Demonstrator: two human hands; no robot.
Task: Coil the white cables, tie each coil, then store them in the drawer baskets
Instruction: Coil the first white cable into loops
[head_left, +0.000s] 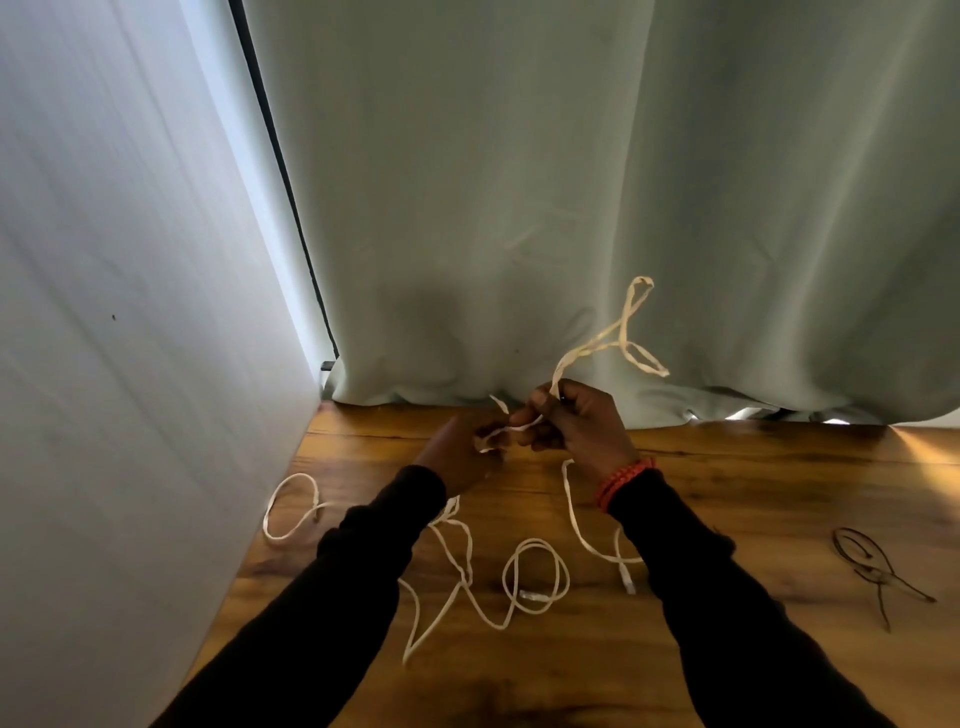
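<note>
A white cable (597, 345) rises in loose loops above my right hand (576, 421), which grips it between thumb and fingers over the wooden table (753, 499). My left hand (462, 452) pinches a short stretch of the same cable just left of the right hand. More white cable (535, 577) lies in slack loops on the table below my forearms, with a connector end (628, 579) near my right sleeve. Another loose loop (291, 506) lies at the left by the wall.
A pale curtain (571, 182) hangs along the table's far edge. A white wall (104, 312) bounds the left side. Dark thin ties (872, 571) lie on the table at the right.
</note>
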